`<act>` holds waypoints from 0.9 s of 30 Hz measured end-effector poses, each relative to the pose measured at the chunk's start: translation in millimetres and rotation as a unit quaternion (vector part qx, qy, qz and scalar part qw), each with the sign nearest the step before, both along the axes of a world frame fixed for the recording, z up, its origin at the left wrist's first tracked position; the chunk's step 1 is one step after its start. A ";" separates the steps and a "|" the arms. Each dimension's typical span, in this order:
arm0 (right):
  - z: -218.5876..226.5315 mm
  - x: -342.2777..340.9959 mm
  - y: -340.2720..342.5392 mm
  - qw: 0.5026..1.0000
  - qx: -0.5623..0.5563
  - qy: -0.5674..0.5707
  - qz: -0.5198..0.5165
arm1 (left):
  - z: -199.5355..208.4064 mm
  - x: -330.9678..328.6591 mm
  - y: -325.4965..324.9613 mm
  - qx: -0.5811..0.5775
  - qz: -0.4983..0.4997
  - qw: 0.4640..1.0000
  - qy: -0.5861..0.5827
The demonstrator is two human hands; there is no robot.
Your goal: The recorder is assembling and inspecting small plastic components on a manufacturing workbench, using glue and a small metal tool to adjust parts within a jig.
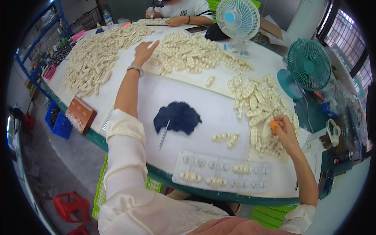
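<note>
1. Left grip (pixel 146 53): fingers spread, nothing visibly held; near pile of cream pieces (pixel 188 51) to its right.
2. Right grip (pixel 284 132): fingers curled, orange cover (pixel 275 127) at fingertips; cannot tell whether a piece is held. Right-hand pile (pixel 254 103) around it.
3. Clear tray (pixel 207 170): on desk (pixel 127 54), bodyward and left of right grip; three pieces inside.
4. Dark blue cloth (pixel 182 117): between both grips, metal rod (pixel 164 134) across its edge.
</note>
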State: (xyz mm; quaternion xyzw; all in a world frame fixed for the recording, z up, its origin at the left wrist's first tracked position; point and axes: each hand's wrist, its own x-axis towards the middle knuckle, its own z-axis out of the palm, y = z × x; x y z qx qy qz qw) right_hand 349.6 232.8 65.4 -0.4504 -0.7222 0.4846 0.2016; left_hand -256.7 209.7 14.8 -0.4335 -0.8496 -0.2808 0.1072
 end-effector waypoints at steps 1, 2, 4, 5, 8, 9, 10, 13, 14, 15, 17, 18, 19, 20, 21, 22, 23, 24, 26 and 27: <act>4.5 -0.8 14.7 0.995 0.069 -0.045 0.050 | -2.7 -12.0 4.7 0.009 -0.006 1.000 -0.005; 17.7 -19.3 25.6 0.995 0.072 -0.048 0.052 | -7.7 -25.8 3.1 0.000 0.016 0.999 -0.050; 55.1 -84.2 51.0 0.918 0.264 -0.254 0.156 | -18.2 -42.7 7.4 -0.007 0.039 0.994 -0.100; 51.5 -117.8 74.0 0.899 0.326 -0.223 0.189 | -21.7 -46.1 11.9 -0.025 0.041 0.993 -0.105; 35.0 -211.7 158.1 0.850 0.398 -0.237 0.250 | -16.5 -38.6 39.5 -0.052 0.032 0.993 -0.102; 22.6 -250.0 186.7 0.855 0.396 -0.227 0.244 | -24.4 -42.8 42.5 -0.081 0.039 0.992 -0.090; 6.4 -290.6 209.9 0.861 0.393 -0.211 0.243 | -36.2 -57.7 37.1 -0.087 0.049 0.991 -0.094; -15.8 -359.2 264.7 0.858 0.397 -0.262 0.196 | -51.7 -92.2 48.2 -0.111 0.006 0.993 -0.042; -18.5 -375.5 280.1 0.859 0.390 -0.277 0.182 | -49.2 -99.6 48.9 -0.096 -0.016 0.995 -0.026; -29.3 -384.9 285.2 0.861 0.375 -0.299 0.169 | -55.0 -92.9 49.1 -0.087 -0.043 0.995 -0.018; -48.4 -395.0 289.7 0.889 0.317 -0.294 0.152 | -45.3 -61.1 56.0 -0.077 -0.030 0.994 -0.072; -54.2 -400.1 289.3 0.913 0.271 -0.279 0.126 | -31.6 -40.1 59.3 -0.054 -0.016 0.992 -0.111; -58.7 -404.0 292.7 0.947 0.155 -0.215 0.183 | -25.1 -24.0 63.9 -0.003 -0.046 0.988 -0.150; -63.8 -414.5 281.6 0.947 0.152 -0.213 0.185 | -25.8 -19.3 65.8 -0.007 -0.044 0.988 -0.149; -70.3 -423.3 268.1 0.928 0.229 -0.233 0.180 | -28.0 -13.7 67.0 0.013 -0.085 0.973 -0.212; -72.1 -425.5 257.7 0.902 0.305 -0.253 0.172 | -28.5 -5.8 71.1 0.033 -0.128 0.953 -0.274; -75.3 -419.6 254.7 0.903 0.300 -0.256 0.169 | -27.3 12.4 75.7 0.064 -0.152 0.947 -0.276; -70.9 -413.4 253.3 0.897 0.319 -0.238 0.191 | -24.6 27.9 82.1 0.065 -0.158 0.947 -0.274; -59.4 -397.5 245.9 0.891 0.340 -0.218 0.206 | -23.7 59.3 95.1 0.040 -0.189 0.917 -0.348; -57.5 -387.5 232.9 0.897 0.308 -0.214 0.234 | -28.3 72.9 97.7 0.058 -0.227 0.894 -0.381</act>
